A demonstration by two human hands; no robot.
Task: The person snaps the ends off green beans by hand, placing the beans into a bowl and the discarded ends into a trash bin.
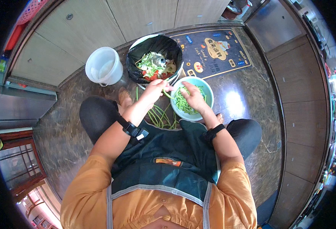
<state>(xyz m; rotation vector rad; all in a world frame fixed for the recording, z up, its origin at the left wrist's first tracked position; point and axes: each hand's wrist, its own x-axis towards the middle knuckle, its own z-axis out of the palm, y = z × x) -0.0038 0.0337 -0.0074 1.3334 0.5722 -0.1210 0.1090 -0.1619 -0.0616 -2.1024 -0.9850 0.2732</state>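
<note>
My left hand (pixel 156 90) grips a long green bean (pixel 168 94) between thumb and fingers. It is beside the light blue plastic basin (pixel 211 100), near the lined bin's front rim. Inside the basin lie many short pieces of green bean (pixel 182 105). Over these pieces hovers my right hand (pixel 193 97), its fingers apart and no bean visible in them. Several whole long beans (pixel 160 116) are spread on the floor between my feet, partly hidden by my left forearm and the dark green apron (pixel 162 148).
Beyond my hands stands a bin lined with a black bag (pixel 133 61), holding vegetable scraps (pixel 153 67). Left of it is a white plastic bucket (pixel 112 68). A dark printed mat (pixel 225 58) lies behind the basin. Cabinets (pixel 145 17) border the marbled floor (pixel 56 148).
</note>
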